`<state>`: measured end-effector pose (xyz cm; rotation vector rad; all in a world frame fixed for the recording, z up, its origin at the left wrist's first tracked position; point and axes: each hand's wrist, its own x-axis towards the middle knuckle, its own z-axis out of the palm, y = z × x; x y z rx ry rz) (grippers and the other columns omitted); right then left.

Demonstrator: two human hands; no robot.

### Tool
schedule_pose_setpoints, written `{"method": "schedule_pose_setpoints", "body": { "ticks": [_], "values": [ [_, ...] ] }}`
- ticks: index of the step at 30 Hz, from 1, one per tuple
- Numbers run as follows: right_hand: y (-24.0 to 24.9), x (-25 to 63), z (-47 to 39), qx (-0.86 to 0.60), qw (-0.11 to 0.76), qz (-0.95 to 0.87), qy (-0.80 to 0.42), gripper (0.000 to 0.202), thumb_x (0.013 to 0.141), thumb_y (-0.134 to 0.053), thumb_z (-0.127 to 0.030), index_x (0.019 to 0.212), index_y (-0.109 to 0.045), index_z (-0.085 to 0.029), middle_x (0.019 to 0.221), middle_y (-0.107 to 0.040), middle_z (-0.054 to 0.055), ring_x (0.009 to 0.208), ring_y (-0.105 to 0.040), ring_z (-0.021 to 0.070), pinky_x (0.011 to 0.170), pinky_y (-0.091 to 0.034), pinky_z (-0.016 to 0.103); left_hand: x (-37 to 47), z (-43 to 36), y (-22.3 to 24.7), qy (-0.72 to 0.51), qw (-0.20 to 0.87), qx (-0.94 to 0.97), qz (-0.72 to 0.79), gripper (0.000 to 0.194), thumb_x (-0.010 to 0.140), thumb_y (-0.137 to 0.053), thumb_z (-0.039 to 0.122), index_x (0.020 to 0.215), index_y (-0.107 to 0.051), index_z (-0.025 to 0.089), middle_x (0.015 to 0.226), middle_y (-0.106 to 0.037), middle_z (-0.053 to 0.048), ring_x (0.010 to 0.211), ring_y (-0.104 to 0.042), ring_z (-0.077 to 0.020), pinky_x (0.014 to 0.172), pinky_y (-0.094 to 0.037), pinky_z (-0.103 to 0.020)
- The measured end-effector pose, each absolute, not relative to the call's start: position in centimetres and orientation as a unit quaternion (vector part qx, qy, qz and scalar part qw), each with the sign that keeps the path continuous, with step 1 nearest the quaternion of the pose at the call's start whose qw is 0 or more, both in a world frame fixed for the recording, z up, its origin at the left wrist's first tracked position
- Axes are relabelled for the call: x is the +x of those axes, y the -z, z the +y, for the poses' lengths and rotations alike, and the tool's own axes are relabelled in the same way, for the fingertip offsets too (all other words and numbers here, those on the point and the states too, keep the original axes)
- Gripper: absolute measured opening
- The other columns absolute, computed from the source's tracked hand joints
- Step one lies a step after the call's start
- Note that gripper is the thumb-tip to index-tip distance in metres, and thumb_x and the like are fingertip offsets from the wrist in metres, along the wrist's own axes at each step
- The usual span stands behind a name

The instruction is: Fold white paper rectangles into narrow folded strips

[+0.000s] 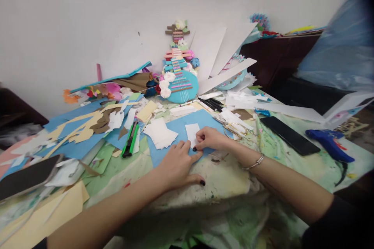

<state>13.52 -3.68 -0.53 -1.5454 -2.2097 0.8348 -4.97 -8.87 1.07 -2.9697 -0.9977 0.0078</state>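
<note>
A small white piece of paper lies on a blue sheet in front of me. My left hand lies flat at its lower left edge, fingers stretched and thumb spread away. On the right side of the paper, my right hand has its fingers curled into a pinch at the lower edge; the fingertips partly cover the paper there. A loose stack of white paper pieces sits left of my hands. Gold-handled scissors lie just beyond my right wrist.
A green utility knife lies to the left among paper scraps. On the right are a black phone and a blue glue gun. Black pens lie farther back, before a turquoise paper instrument leaning against the wall.
</note>
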Motion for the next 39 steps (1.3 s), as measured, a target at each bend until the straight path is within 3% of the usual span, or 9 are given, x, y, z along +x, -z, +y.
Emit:
{"method": "schedule_pose_setpoints", "body": {
  "ticks": [7, 10, 14, 18, 21, 26, 30, 35, 39],
  "values": [
    [0.9, 12.1, -3.4, -0.576, 0.175, -0.755, -0.26, 0.031, 0.065, -0.066, -0.035, 0.054, -0.047, -0.014, 0.048, -0.039, -0.009, 0.055, -0.04, 0.0071, 0.062, -0.019, 0.025, -5.1, -8.8, -0.7, 0.029, 0.006, -0.946, -0.321, 0.072, 0.069, -0.058, 0.067, 0.128, -0.05, 0.027, 0.122, -0.039, -0.019, 0.114, -0.037, -0.0396, 0.089, -0.038, -0.053],
    [1.2, 12.1, -3.1, -0.594, 0.186, -0.745, -0.238, 0.026, 0.065, -0.066, -0.035, 0.058, -0.051, -0.015, 0.053, -0.048, -0.007, 0.057, -0.044, 0.0085, 0.061, -0.023, 0.024, -5.2, -8.6, -0.6, 0.042, 0.01, -0.947, -0.319, 0.071, 0.066, -0.061, 0.066, 0.126, -0.051, 0.029, 0.127, -0.036, -0.019, 0.121, -0.032, -0.0416, 0.093, -0.035, -0.057],
    [1.1, 12.4, -0.8, -0.619, 0.212, -0.733, -0.185, 0.014, 0.076, -0.056, -0.026, 0.086, -0.059, -0.016, 0.086, -0.062, 0.003, 0.078, -0.053, 0.0131, 0.065, -0.033, 0.023, -5.2, -8.2, -0.4, 0.062, 0.001, -0.948, -0.312, 0.075, 0.061, -0.062, 0.07, 0.124, -0.054, 0.03, 0.134, -0.032, -0.017, 0.126, -0.025, -0.0439, 0.096, -0.029, -0.062],
    [0.6, 11.9, 2.5, -0.615, 0.192, -0.749, -0.154, 0.036, 0.068, -0.068, -0.026, 0.101, -0.058, -0.016, 0.107, -0.059, 0.01, 0.098, -0.051, 0.0201, 0.075, -0.037, 0.026, -5.2, -7.8, -0.2, 0.077, -0.011, -0.951, -0.299, 0.077, 0.058, -0.06, 0.075, 0.121, -0.057, 0.03, 0.138, -0.029, -0.016, 0.128, -0.024, -0.0439, 0.097, -0.028, -0.063],
    [0.3, 11.2, 4.2, -0.587, 0.149, -0.777, -0.173, 0.033, 0.059, -0.074, -0.025, 0.09, -0.064, -0.018, 0.093, -0.064, 0.006, 0.084, -0.056, 0.0185, 0.068, -0.039, 0.024, -5.1, -7.8, -0.4, 0.087, -0.004, -0.954, -0.286, 0.077, 0.06, -0.055, 0.076, 0.12, -0.057, 0.027, 0.14, -0.029, -0.017, 0.13, -0.022, -0.0432, 0.099, -0.023, -0.065],
    [0.0, 11.2, 4.9, -0.535, 0.129, -0.815, -0.18, 0.004, 0.065, -0.067, -0.017, 0.068, -0.065, -0.016, 0.074, -0.066, 0.004, 0.074, -0.057, 0.0155, 0.064, -0.038, 0.022, -4.9, -7.6, -0.7, 0.101, -0.01, -0.957, -0.273, 0.068, 0.068, -0.052, 0.073, 0.114, -0.061, 0.023, 0.14, -0.029, -0.018, 0.131, -0.02, -0.0406, 0.101, -0.022, -0.063],
    [0.1, 11.9, 4.5, -0.518, 0.152, -0.825, -0.165, 0.003, 0.069, -0.062, -0.015, 0.071, -0.064, -0.015, 0.079, -0.066, 0.004, 0.075, -0.055, 0.0142, 0.065, -0.037, 0.022, -4.8, -7.2, -0.4, 0.121, 0.007, -0.958, -0.259, 0.058, 0.075, -0.052, 0.065, 0.109, -0.062, 0.02, 0.14, -0.03, -0.018, 0.132, -0.019, -0.0381, 0.104, -0.02, -0.06],
    [0.3, 12.9, 4.0, -0.516, 0.176, -0.82, -0.174, 0.014, 0.072, -0.058, -0.012, 0.084, -0.063, -0.013, 0.078, -0.065, 0.003, 0.07, -0.054, 0.0115, 0.061, -0.037, 0.02, -4.8, -6.7, 0.2, 0.11, 0.011, -0.954, -0.28, 0.073, 0.069, -0.053, 0.071, 0.13, -0.046, 0.032, 0.142, -0.026, -0.016, 0.13, -0.019, -0.043, 0.097, -0.019, -0.07],
    [0.2, 13.2, 3.6, -0.495, 0.17, -0.829, -0.197, 0.017, 0.073, -0.062, -0.018, 0.089, -0.063, -0.014, 0.077, -0.063, 0.002, 0.069, -0.054, 0.0117, 0.061, -0.036, 0.02, -4.9, -6.2, 0.2, 0.125, 0.006, -0.952, -0.28, 0.052, 0.078, -0.054, 0.058, 0.12, -0.058, 0.029, 0.137, -0.036, -0.014, 0.129, -0.024, -0.0393, 0.099, -0.023, -0.064]
  ]
}}
